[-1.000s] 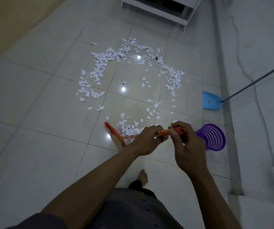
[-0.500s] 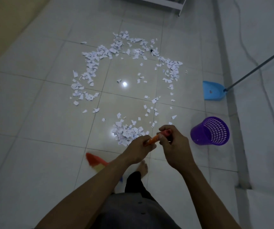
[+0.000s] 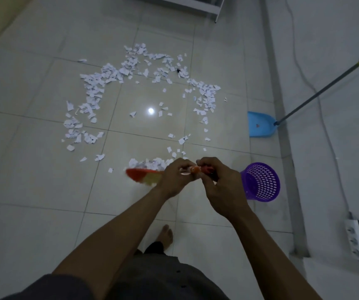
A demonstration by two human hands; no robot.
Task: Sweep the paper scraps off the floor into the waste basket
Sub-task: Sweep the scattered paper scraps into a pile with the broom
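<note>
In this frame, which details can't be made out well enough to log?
- Broom head, head view: motion-blurred, bristles unreadable.
- Broom handle: mostly covered by the left hand and right hand.
- Waste basket: contents unseen, wall blocks them.
- White furniture: cut by the top edge.
- Dark speck among the scraps: too small to identify.

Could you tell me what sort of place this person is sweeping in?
Probably a room in a home: a glossy tiled floor, a power strip by the wall, a blue dustpan and a purple waste basket.

Glossy tiled floor, perforated plastic basket
</note>
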